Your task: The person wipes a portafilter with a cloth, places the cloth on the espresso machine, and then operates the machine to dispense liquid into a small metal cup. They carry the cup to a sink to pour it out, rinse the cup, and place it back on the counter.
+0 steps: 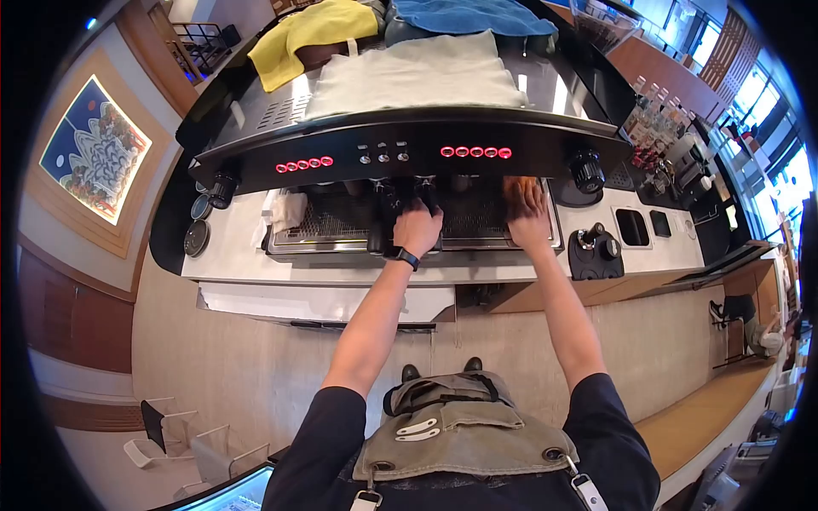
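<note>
Below the front panel of a black espresso machine (392, 146), my left hand (418, 228) is closed round a dark portafilter handle (430, 204), and a black watch sits on that wrist. A second dark handle (376, 223) hangs just left of it. My right hand (528, 223) rests on an orange-brown cloth (518, 189) over the right side of the drip tray (477, 223), its fingers stretched over the cloth. A crumpled pale cloth (289, 211) lies at the tray's left end.
White, yellow and blue cloths (417, 75) lie on the machine's top. Right of the tray stands a black tamping stand (595, 253) with a tamper. Bottles (660, 115) stand farther right. A drawer (324, 304) juts out under the counter.
</note>
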Motion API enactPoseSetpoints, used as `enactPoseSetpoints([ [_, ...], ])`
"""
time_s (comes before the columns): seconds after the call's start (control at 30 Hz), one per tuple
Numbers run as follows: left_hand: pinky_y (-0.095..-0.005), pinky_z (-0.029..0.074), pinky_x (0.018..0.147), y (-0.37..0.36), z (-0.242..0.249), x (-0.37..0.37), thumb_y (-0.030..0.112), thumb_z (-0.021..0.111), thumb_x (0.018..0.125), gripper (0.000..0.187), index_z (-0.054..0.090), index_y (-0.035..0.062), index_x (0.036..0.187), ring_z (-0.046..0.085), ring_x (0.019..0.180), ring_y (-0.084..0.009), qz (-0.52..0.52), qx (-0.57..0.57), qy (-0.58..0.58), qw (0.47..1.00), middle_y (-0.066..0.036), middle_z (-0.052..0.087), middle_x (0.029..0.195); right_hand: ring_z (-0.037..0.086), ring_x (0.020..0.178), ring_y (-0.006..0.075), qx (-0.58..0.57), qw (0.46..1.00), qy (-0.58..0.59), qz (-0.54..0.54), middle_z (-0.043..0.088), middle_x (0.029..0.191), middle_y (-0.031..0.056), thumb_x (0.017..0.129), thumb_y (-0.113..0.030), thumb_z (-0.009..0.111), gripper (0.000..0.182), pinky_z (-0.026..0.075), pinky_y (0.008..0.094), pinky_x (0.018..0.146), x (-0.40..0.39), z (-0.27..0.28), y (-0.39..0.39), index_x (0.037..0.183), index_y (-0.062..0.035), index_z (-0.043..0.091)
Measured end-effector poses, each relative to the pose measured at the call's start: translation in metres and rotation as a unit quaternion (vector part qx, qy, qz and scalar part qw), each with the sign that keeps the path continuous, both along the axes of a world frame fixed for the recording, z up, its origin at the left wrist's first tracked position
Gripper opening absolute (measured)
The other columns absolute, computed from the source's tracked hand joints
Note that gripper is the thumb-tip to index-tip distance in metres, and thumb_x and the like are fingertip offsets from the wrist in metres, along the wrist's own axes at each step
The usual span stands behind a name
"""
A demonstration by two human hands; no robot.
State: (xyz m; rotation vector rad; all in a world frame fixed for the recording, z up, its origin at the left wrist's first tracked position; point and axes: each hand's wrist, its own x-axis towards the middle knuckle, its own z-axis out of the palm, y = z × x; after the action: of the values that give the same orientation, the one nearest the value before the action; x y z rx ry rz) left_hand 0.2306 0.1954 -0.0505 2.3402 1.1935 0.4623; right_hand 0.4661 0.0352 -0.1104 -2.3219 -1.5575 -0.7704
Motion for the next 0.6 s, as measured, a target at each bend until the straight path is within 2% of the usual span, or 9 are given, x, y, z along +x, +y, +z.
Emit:
enactPoseSetpoints([
  [0.1, -0.0546, 0.055, 0.089, -0.005, 0.023, -0.012, 0.041, 0.061, 0.096, 0.052, 0.063, -0.0077, 0.115, 0.069, 0.098, -0.0504, -0.001, -0.029, -0.025, 0.999, -0.035, 0.07, 0.101, 0.042, 0.144, 0.0505, 0.08, 0.994, 0.071, 0.026, 0.048, 0.15, 0.0342, 0.086, -0.018, 0.06, 0.06, 0.033, 0.0599, 0.119, -0.008, -0.009, 0.01, 0.141, 0.0056, 0.055],
  [0.13, -0.0544, 0.055, 0.089, -0.008, 0.032, -0.018, 0.04, 0.061, 0.096, 0.052, 0.064, -0.0085, 0.115, 0.069, 0.098, -0.0506, 0.0, -0.042, -0.025, 0.999, -0.035, 0.07, 0.099, 0.047, 0.139, 0.0503, 0.015, 0.996, 0.06, 0.059, 0.053, 0.145, 0.0336, 0.085, -0.015, 0.059, 0.056, 0.036, 0.0583, 0.117, -0.019, 0.0, 0.007, 0.136, 0.007, 0.058],
  [0.17, -0.0542, 0.055, 0.088, -0.01, 0.042, -0.024, 0.039, 0.061, 0.096, 0.052, 0.064, -0.0092, 0.114, 0.069, 0.097, -0.0508, -0.001, -0.055, -0.025, 0.998, -0.035, 0.07, 0.096, 0.05, 0.137, 0.0489, -0.139, 0.965, 0.222, 0.009, 0.056, 0.142, 0.0323, 0.084, -0.014, 0.059, 0.054, 0.037, 0.0575, 0.117, -0.05, 0.038, 0.013, 0.133, 0.0072, 0.06],
  [0.2, -0.0537, 0.055, 0.088, -0.013, 0.052, -0.03, 0.039, 0.061, 0.095, 0.053, 0.065, -0.0108, 0.112, 0.069, 0.096, -0.0504, 0.001, -0.05, -0.033, 0.998, -0.035, 0.07, 0.091, 0.051, 0.137, 0.0478, -0.11, 0.97, 0.211, 0.044, 0.056, 0.142, 0.032, 0.085, -0.014, 0.059, 0.053, 0.037, 0.0559, 0.118, -0.071, 0.033, 0.018, 0.133, 0.0077, 0.059],
  [0.27, -0.0532, 0.055, 0.089, -0.012, 0.058, -0.037, 0.04, 0.061, 0.095, 0.054, 0.066, -0.0112, 0.113, 0.069, 0.096, -0.0498, 0.001, -0.04, -0.038, 0.998, -0.034, 0.071, 0.092, 0.052, 0.136, 0.0458, -0.057, 0.975, 0.183, 0.114, 0.056, 0.142, 0.0315, 0.087, -0.013, 0.057, 0.051, 0.038, 0.0527, 0.118, -0.112, 0.021, 0.03, 0.133, 0.0086, 0.059],
  [0.33, -0.0529, 0.055, 0.089, -0.01, 0.057, -0.043, 0.04, 0.061, 0.095, 0.055, 0.066, -0.0112, 0.113, 0.069, 0.095, -0.0493, -0.002, -0.029, -0.043, 0.999, -0.034, 0.071, 0.093, 0.038, 0.147, 0.0461, -0.007, 0.958, 0.194, 0.212, 0.042, 0.154, 0.0337, 0.089, -0.015, 0.056, 0.059, 0.031, 0.0509, 0.123, -0.14, 0.012, 0.054, 0.142, 0.0092, 0.05],
  [0.4, -0.0527, 0.055, 0.088, -0.008, 0.055, -0.045, 0.041, 0.062, 0.094, 0.055, 0.066, -0.0109, 0.112, 0.07, 0.094, -0.0489, -0.014, -0.016, -0.047, 0.999, -0.032, 0.072, 0.092, 0.025, 0.155, 0.043, -0.067, 0.973, 0.148, 0.164, 0.028, 0.163, 0.0324, 0.088, -0.016, 0.058, 0.068, 0.024, 0.0494, 0.127, -0.155, 0.016, 0.092, 0.15, 0.0074, 0.041],
  [0.5, -0.0523, 0.055, 0.087, -0.009, 0.06, -0.047, 0.041, 0.062, 0.094, 0.054, 0.067, -0.0097, 0.112, 0.07, 0.095, -0.049, -0.017, -0.045, -0.037, 0.998, -0.031, 0.072, 0.093, 0.023, 0.156, 0.0411, -0.095, 0.974, 0.142, 0.147, 0.026, 0.166, 0.0271, 0.088, -0.015, 0.059, 0.07, 0.024, 0.0486, 0.127, -0.148, -0.001, 0.137, 0.153, 0.0019, 0.042],
  [0.6, -0.0523, 0.055, 0.088, -0.01, 0.055, -0.05, 0.042, 0.062, 0.094, 0.055, 0.067, -0.0091, 0.113, 0.07, 0.097, -0.0486, -0.021, -0.038, -0.042, 0.998, -0.03, 0.072, 0.093, 0.024, 0.157, 0.0363, -0.08, 0.957, 0.227, 0.163, 0.03, 0.166, 0.0209, 0.085, -0.017, 0.063, 0.076, 0.023, 0.0475, 0.128, -0.141, 0.017, 0.132, 0.157, -0.0068, 0.04],
])
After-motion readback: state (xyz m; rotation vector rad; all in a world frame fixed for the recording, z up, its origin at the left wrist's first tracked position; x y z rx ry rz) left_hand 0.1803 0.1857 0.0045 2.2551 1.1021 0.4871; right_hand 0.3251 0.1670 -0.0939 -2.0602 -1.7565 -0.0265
